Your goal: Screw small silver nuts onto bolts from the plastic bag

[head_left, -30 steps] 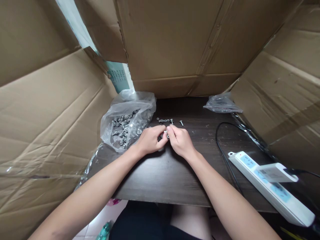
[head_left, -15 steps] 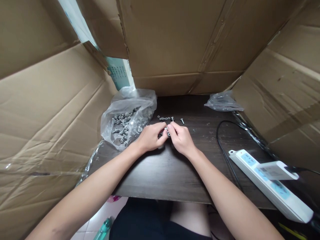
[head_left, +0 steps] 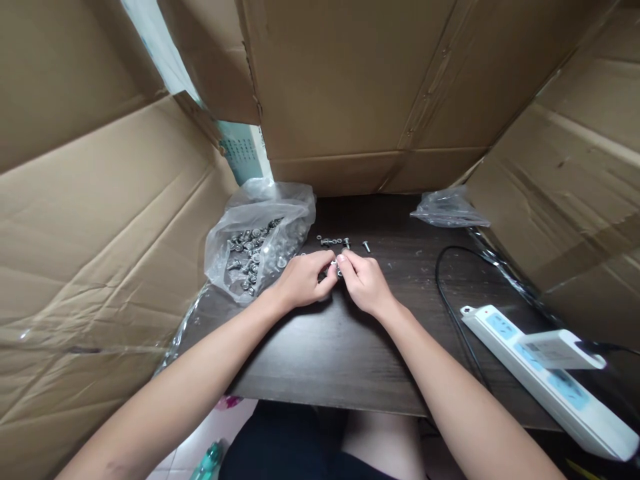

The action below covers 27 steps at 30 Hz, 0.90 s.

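Observation:
My left hand (head_left: 306,279) and my right hand (head_left: 367,281) meet over the middle of the table. Both are closed in a pinch, thumbs and fingertips almost touching around a small silver fastener (head_left: 334,262); the fingers mostly hide it. Just under the right fingertips a nut-like silver ring (head_left: 339,273) shows. Beyond the hands lie a bolt (head_left: 347,243), several small nuts and bolts in a row (head_left: 327,242), and a single bolt (head_left: 367,247) to the right. Left of my left hand sits an open clear plastic bag (head_left: 220,247) with many silver bolts (head_left: 253,257) in it.
Cardboard walls (head_left: 350,80) enclose the dark wooden table (head_left: 320,360) at the back and sides. A flat clear bag (head_left: 450,207) lies at the back right. A white power strip (head_left: 545,380) with a plugged-in adapter and a black cable (head_left: 440,280) occupy the right side.
The view has shifted slightly, so everything sits a little lower. Both hands stay together in the same pinch, with only small finger movement.

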{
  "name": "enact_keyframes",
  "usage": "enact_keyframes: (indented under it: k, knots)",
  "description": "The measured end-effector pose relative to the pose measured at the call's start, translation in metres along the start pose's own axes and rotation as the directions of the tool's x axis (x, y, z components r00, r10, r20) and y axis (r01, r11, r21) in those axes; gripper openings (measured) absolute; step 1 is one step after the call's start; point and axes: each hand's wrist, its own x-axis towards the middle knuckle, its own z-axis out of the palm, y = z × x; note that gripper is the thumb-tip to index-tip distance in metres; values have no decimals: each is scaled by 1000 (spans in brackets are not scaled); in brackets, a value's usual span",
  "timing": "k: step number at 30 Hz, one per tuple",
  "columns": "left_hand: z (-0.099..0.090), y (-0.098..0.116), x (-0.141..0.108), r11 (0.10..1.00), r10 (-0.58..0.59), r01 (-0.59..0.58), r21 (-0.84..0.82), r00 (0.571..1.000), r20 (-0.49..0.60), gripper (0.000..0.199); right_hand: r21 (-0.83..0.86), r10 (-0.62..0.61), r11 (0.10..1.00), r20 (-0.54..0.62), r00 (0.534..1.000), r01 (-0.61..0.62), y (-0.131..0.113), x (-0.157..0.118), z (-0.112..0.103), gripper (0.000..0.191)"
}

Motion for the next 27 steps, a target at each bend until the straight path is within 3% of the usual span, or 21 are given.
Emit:
enact_keyframes:
  k: [8,18,27]
  knots:
    - [-2,0,0,1000,-20,20,2,1000,8,20,14,-3,1000,12,1000,3,-1,0,-3,23]
    - [-3,-1,-1,1000,-17,17,-1,999,36,23,6,-19,1000,11,1000,19,-2,1,0,34]
    - [-5,0,-2,999,-41,41,0,998,46,32,27,-37,999,2,999,37,0,0,-2,23]
